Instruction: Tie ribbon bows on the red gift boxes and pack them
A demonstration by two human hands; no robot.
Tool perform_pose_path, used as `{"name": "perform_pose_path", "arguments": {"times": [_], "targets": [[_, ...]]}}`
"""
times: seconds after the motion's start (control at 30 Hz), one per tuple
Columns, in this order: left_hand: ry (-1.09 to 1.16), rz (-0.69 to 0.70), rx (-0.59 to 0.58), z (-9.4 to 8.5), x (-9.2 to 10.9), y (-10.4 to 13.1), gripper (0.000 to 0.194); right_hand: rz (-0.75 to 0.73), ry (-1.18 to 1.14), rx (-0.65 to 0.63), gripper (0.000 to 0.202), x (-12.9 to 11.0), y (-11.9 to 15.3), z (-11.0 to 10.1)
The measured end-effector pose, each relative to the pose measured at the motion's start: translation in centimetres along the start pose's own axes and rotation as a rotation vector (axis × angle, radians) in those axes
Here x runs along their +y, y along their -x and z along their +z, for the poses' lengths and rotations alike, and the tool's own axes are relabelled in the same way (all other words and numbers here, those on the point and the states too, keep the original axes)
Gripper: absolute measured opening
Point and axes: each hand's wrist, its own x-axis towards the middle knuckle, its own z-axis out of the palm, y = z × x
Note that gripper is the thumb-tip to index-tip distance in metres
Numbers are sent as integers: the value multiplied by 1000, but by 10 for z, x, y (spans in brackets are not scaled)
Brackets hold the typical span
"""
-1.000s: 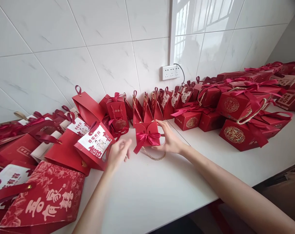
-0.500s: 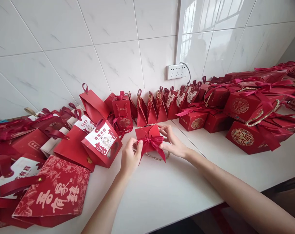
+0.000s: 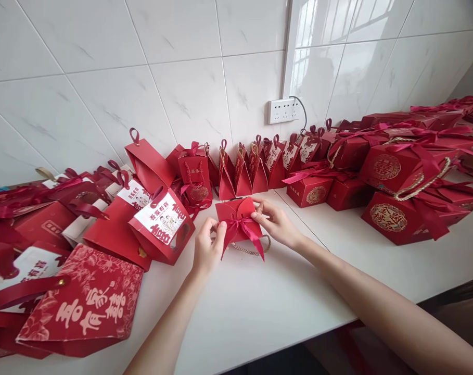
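A small red gift box (image 3: 230,211) with interlocking curved top flaps sits on the white table in front of me. A dark pink ribbon bow (image 3: 240,228) is tied across its front, tails hanging down. Beneath the bow a twisted gold cord handle (image 3: 255,252) lies on the table. My left hand (image 3: 210,245) grips the box's left side, thumb near the bow's left loop. At the opposite side my right hand (image 3: 276,223) is closed on the right edge, its thumb on the top flap. The underside of the box and some fingertips are hidden.
Red gift boxes crowd the left, including a flower-printed one (image 3: 84,302) and one with a white label (image 3: 164,229). A row of pointed boxes (image 3: 244,174) lines the tiled wall. At right, ribboned boxes (image 3: 411,219) are stacked. A power socket (image 3: 283,111) is on the wall.
My right thumb has come down onto the top flap at the box's right edge. The box and left hand have barely moved; the camera view has shifted slightly.
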Motion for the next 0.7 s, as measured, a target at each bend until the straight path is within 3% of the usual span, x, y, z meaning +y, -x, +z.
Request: {"name": "perform_pose_path", "arguments": {"times": [0.2, 0.7], "targets": [[-17, 18, 16, 0, -2, 0, 30, -5, -44, -101, 35, -2, 1, -2], [-103, 56, 19, -1, 0, 1, 30, 54, -136, -117, 38, -3, 0, -2]]}}
